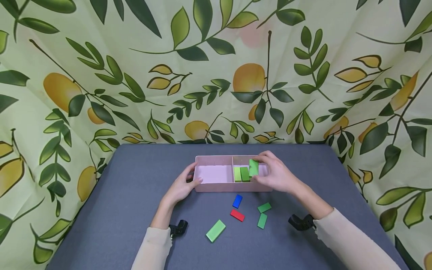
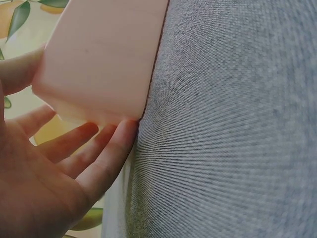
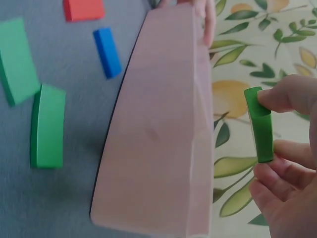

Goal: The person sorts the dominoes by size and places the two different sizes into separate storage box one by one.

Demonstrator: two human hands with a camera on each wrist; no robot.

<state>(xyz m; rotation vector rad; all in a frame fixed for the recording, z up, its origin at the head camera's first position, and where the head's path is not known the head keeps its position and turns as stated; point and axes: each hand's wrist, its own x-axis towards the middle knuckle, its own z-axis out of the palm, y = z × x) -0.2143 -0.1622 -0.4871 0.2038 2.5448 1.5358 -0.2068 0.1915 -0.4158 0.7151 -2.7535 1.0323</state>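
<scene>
A pink two-compartment box (image 1: pixel 216 187) stands on the table. My left hand (image 1: pixel 180 185) grips its left end, thumb at the front corner and fingers round the side; in the left wrist view, fingertips touch the box wall (image 2: pixel 99 59). My right hand (image 1: pixel 278 172) pinches a green block (image 1: pixel 254 167) between thumb and fingers over the right compartment. In the right wrist view that block (image 3: pixel 265 131) is held above the box's rim. Beside it in the right compartment sit a light green block (image 1: pixel 237 174) and a darker green block (image 1: pixel 245 174).
In front of the box on the blue-grey table (image 1: pixel 141 165) lie a blue block (image 1: pixel 237 201), a red block (image 1: pixel 237 215), two small green blocks (image 1: pixel 264 207) and a larger light green block (image 1: pixel 215 230). A leaf-patterned cloth (image 1: pixel 216 75) hangs behind the table.
</scene>
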